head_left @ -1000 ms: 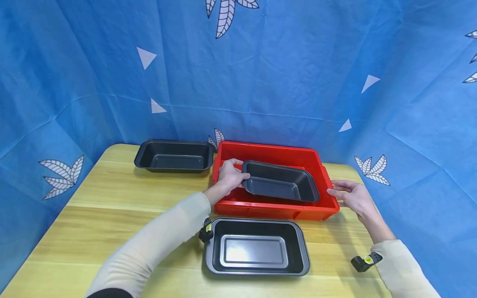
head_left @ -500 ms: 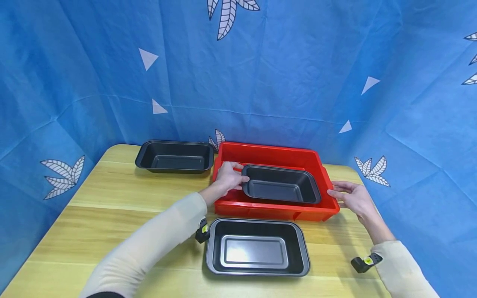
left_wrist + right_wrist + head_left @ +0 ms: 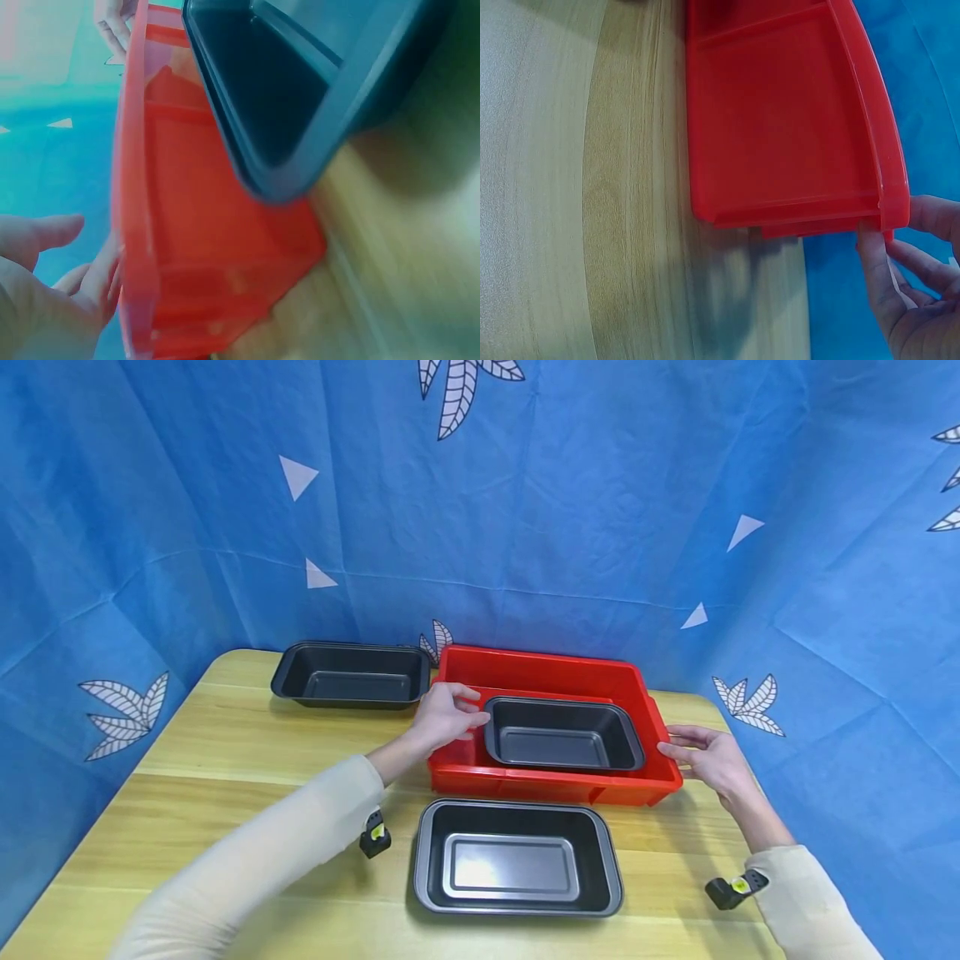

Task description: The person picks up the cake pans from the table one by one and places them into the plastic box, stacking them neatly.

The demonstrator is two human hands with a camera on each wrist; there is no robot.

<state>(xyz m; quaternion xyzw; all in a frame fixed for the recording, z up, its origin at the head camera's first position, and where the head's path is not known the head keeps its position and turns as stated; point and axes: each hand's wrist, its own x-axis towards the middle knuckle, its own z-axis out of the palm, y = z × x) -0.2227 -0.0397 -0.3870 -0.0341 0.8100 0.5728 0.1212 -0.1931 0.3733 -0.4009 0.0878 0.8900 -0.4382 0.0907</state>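
In the head view a black loaf pan (image 3: 555, 745) lies inside a red plastic bin (image 3: 517, 777). My left hand (image 3: 446, 717) is over the bin's left end, fingers spread, a small gap from the pan's left rim; nothing is in its grasp. In the left wrist view the same hand (image 3: 56, 292) is beside the bin's rim, some fingertips hidden behind it. At the other end my right hand (image 3: 711, 762) holds the bin's right edge. The right wrist view has its fingers (image 3: 876, 274) bent around the rim's end.
A grey-rimmed loaf pan (image 3: 517, 860) sits on the wooden table (image 3: 225, 843) just in front of the bin. Another black loaf pan (image 3: 351, 675) stands at the back left, close to the bin's left side. A blue patterned cloth (image 3: 510, 527) hangs behind and around.
The tilted black loaf pan has settled flat in the bin. My left hand has let go of its left end and drawn back to the left. The right hand keeps its place.
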